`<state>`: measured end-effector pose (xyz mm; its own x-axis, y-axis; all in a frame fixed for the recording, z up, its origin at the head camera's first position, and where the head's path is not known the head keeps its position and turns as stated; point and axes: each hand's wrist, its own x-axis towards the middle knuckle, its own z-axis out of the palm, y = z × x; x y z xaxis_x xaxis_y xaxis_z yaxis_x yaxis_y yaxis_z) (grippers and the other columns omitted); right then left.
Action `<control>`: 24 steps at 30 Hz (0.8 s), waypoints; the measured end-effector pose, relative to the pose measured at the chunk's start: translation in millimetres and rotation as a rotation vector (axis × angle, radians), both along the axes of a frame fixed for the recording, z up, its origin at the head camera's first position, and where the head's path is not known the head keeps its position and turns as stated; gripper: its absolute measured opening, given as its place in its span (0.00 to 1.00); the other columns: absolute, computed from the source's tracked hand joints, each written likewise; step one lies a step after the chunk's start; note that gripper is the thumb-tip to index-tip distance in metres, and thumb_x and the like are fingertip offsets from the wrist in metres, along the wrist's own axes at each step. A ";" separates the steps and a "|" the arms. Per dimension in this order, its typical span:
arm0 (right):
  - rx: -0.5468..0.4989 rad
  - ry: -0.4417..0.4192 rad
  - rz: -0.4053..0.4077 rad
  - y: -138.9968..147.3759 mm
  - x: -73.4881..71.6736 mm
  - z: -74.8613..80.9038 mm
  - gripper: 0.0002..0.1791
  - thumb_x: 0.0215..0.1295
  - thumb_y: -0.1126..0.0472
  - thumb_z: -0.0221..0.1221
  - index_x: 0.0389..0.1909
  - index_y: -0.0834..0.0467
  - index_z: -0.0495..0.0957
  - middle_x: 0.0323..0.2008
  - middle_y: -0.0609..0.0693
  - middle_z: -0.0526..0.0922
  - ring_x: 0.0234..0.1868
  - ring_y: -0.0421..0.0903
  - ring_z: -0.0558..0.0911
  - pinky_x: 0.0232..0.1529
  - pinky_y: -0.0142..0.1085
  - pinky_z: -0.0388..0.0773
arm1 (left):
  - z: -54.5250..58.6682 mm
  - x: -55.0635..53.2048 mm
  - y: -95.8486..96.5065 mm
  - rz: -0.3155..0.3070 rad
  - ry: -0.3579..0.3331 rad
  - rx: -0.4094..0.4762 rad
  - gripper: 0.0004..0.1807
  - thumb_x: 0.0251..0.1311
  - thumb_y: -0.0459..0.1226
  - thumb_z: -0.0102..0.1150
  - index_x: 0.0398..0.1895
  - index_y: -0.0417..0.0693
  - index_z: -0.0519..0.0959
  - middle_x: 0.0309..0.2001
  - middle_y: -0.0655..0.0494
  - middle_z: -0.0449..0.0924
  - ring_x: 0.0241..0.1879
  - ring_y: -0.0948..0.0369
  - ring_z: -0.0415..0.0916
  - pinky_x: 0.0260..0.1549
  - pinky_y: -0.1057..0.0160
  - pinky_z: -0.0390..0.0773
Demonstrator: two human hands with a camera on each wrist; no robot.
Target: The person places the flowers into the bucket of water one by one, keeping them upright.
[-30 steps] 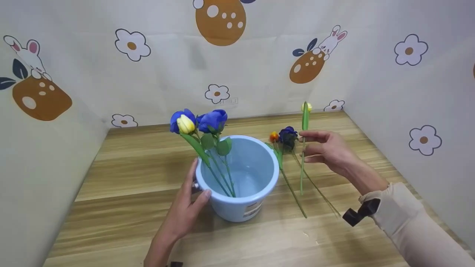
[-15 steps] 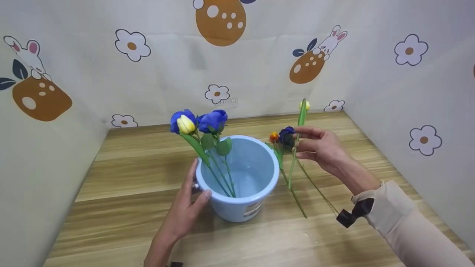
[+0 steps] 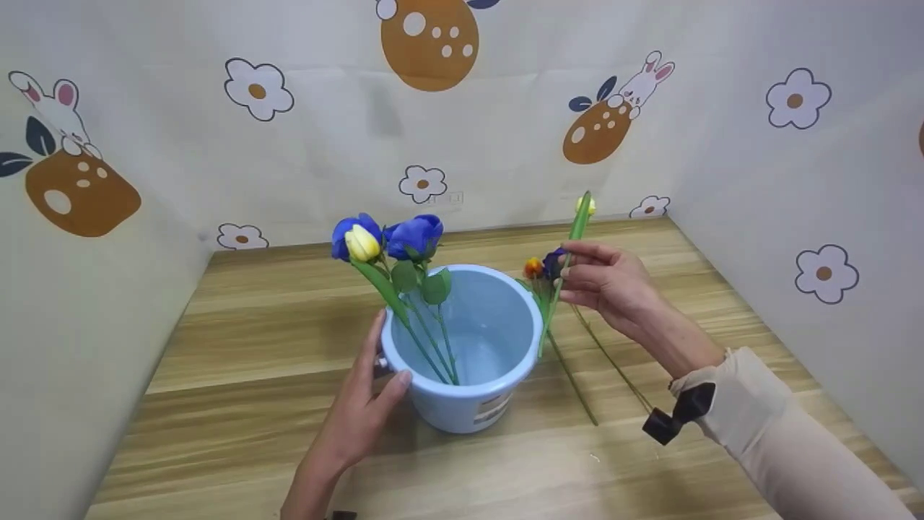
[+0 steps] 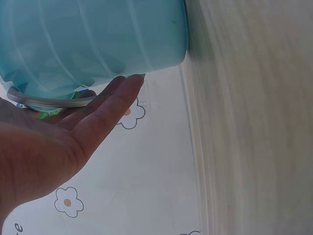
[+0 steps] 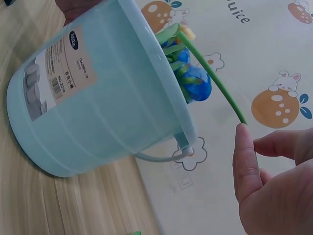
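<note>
A light blue bucket (image 3: pixel 451 412) stands upright on the wooden table. Two blue roses (image 3: pixel 417 235) and a yellow tulip (image 3: pixel 363 243) lean in it over its left rim. My left hand (image 3: pixel 355 413) rests against the bucket's left side, thumb at the rim; the left wrist view shows straight fingers (image 4: pixel 110 107) along the wall. Between thumb and fingertips, my right hand (image 3: pixel 612 283) pinches the stem of another yellow tulip (image 3: pixel 580 220). Its bloom points up and back, while the stem's lower end is by the bucket's right rim. The right wrist view shows this pinched stem (image 5: pixel 217 81).
Right of the bucket, an orange flower (image 3: pixel 533 267) and a dark blue rose (image 3: pixel 551 261), partly hidden by my right hand, lie on the table (image 3: pixel 238 404). Their long stems run toward the front right. A patterned sheet (image 3: pixel 317 159) covers the walls around. The bucket's handle (image 5: pixel 159 157) hangs down.
My right hand has moved left with the yellow tulip, its stem tilting so the lower end swings to the bucket's right rim. My left hand and the bucket have stayed put.
</note>
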<state>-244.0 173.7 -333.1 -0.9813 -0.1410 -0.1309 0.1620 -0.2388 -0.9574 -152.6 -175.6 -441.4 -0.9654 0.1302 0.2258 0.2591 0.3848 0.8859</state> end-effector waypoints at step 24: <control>0.463 0.317 0.063 -60.9 11.4 -3.4 0.29 0.64 0.76 0.63 0.67 0.62 0.75 0.55 0.60 0.75 0.40 0.47 0.88 0.41 0.39 0.92 | 1.9 -0.5 -1.0 0.004 -0.067 -0.009 0.44 0.76 0.53 0.54 0.87 0.74 0.42 0.86 0.53 0.49 0.80 0.43 0.60 0.75 0.34 0.66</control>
<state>-232.6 112.8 -336.5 -0.9742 -0.1988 0.1071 -0.1506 0.2185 -0.9641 -153.1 -176.6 -439.5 -0.9789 0.1282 0.1592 0.1976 0.3938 0.8977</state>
